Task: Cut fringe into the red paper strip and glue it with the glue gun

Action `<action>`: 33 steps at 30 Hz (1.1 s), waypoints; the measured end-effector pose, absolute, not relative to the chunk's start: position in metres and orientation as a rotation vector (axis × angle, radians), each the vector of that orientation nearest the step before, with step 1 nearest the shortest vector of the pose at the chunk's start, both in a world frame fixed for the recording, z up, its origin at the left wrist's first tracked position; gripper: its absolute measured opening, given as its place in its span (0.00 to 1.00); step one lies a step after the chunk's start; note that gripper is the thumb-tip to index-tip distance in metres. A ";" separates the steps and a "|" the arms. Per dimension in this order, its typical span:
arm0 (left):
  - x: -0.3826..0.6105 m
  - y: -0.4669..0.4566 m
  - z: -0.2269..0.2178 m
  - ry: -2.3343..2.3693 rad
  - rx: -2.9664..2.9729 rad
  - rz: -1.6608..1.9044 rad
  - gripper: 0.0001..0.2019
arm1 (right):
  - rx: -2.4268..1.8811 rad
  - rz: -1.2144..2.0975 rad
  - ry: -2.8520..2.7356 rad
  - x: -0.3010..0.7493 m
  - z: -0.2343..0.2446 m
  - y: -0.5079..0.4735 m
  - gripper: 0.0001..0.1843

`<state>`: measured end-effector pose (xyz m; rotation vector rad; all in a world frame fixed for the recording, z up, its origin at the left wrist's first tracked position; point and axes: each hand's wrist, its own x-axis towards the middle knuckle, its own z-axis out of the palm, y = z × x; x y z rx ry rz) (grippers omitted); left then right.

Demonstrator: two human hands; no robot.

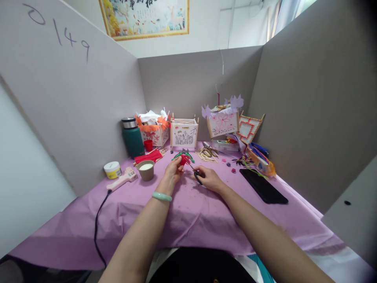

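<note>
My left hand (pixel 174 170), a pale green bangle (pixel 161 196) on its wrist, pinches a small red piece (pixel 183 159) with a fringe of thin strips on its right side. Whether that piece is paper or cloth I cannot tell. In my right hand (pixel 209 177) is a pair of scissors (pixel 198 177) with black handles. Their blades point up and left to the fringed edge. Just behind the red piece lie green-handled pliers (pixel 191 158), partly hidden by it. Tiny red scraps dot the purple tablecloth (pixel 188 212) below my hands.
To the left stand a beige cup (pixel 145 170), a pink glue gun (pixel 123 179) with a black cord, a white tub (pixel 112 170) and a green bottle (pixel 133 138). Decorated lanterns (pixel 184 133) line the back. Wooden sticks (pixel 207 154) lie mid-table; a black phone (pixel 263 186) is at right.
</note>
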<state>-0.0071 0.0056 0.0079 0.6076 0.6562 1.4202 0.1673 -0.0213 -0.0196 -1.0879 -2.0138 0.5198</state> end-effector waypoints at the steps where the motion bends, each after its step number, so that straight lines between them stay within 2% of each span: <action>1: -0.007 0.005 0.008 0.659 0.606 1.419 0.07 | -1.089 0.521 -2.016 0.167 -0.019 -0.022 0.18; 8: -0.006 0.003 0.011 0.684 0.601 1.418 0.08 | -1.085 0.540 -2.014 0.167 -0.017 -0.023 0.18; 16: -0.007 0.005 0.009 0.667 0.585 1.417 0.03 | -1.098 0.542 -1.995 0.167 -0.017 -0.023 0.19; 25: -0.007 0.003 0.011 0.665 0.590 1.425 0.03 | -1.104 0.516 -2.019 0.167 -0.019 -0.024 0.18; 33: -0.006 0.002 0.013 0.681 0.593 1.414 0.06 | -1.115 0.506 -2.020 0.167 -0.018 -0.024 0.18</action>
